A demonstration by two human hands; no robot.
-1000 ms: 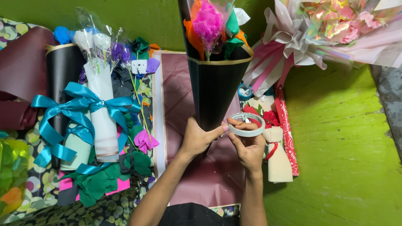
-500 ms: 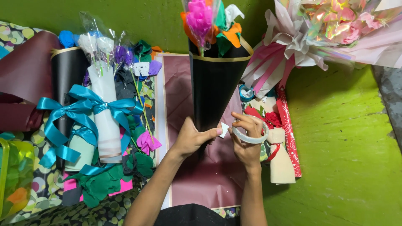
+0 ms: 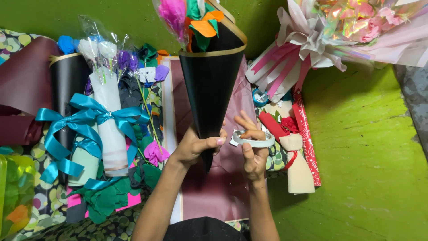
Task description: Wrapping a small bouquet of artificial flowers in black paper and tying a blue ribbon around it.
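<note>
Here, near to far:
Left hand [image 3: 196,145]: fingers wrapped shut around the narrow lower end of the black paper cone [image 3: 211,85], holding it upright above the mauve wrapping sheet [image 3: 223,187].
Right hand [image 3: 253,154]: thumb and fingers closed on the white tape roll [image 3: 253,138], held flat just beside the cone's tip; a short loose end of tape sticks out toward the left hand.
Black paper cone: gold-edged mouth pointing to the far edge of the floor, filled with pink, orange and green paper flowers [image 3: 191,18].
Mauve wrapping sheet: lies flat on the green floor [image 3: 356,169], under both hands.
Left side: a white-wrapped bunch tied with a teal ribbon bow [image 3: 89,125], next to a second black roll.
Right side: a small red rose bouquet [image 3: 292,147] in cream paper, near the right hand.
Far right corner: a large pink and iridescent bouquet [image 3: 347,31].
</note>
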